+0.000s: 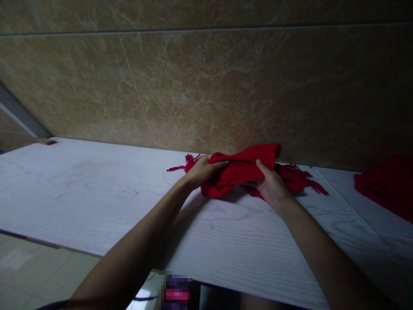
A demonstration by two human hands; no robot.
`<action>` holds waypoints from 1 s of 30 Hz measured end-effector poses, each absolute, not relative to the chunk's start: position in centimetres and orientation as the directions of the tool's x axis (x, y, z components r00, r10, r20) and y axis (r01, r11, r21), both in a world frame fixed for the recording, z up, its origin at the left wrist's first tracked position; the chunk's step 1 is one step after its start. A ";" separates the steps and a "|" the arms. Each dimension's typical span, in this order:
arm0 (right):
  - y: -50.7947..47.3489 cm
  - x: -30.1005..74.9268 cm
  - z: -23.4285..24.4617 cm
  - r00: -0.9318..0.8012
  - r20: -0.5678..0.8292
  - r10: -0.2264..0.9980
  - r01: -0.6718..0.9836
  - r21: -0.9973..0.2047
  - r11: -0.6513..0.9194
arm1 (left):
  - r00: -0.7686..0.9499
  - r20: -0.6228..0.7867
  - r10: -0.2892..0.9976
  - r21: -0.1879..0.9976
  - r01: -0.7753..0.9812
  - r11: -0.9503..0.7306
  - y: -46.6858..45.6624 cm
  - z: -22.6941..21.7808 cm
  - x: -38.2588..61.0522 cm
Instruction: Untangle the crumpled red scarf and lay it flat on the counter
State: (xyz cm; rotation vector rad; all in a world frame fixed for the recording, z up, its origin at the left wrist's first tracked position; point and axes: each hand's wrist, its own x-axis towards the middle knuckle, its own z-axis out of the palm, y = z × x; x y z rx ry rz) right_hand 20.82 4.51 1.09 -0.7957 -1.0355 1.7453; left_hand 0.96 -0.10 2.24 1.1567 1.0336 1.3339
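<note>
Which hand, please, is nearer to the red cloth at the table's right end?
Right: the right hand is closer to the red cloth, apart from it; the left hand is farther.

Head cam, aimed fwd & down at close range over white wood-grain board (97,185).

Worn by person at board's near edge, view faces marble-look wall tile (206,82) behind board, frame rolled so far edge slopes down to rt. Left hand (203,171) & right hand (270,186) reach in from bottom edge to mid-frame, on red fringed scarf (238,170); tiled floor (32,275) shows lower left.
</note>
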 end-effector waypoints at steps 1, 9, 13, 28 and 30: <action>4.4 20.8 1.3 -0.391 -0.059 0.919 -0.418 -0.878 -0.234 | 0.007 0.082 0.997 0.981 -0.175 -0.079 0.0 2.2 1.0; 4.8 21.3 1.9 -0.416 -0.125 0.901 -0.558 -0.747 -0.362 | 0.203 0.014 0.979 0.976 -0.216 0.031 -1.1 3.0 2.0; 4.8 21.4 1.9 -0.463 -0.141 0.875 -0.506 -0.769 -0.391 | 0.348 -0.106 0.931 0.970 -0.170 0.174 -1.7 3.1 1.8; 2.6 20.6 1.8 -0.445 -0.063 0.893 -0.327 -0.917 -0.228 | 0.155 0.060 0.986 0.997 0.030 -0.066 -1.2 2.7 2.5; 2.2 20.2 1.6 -0.454 -0.041 0.890 -0.299 -0.934 -0.196 | 0.164 0.113 0.980 0.993 0.025 -0.119 -1.1 2.4 2.6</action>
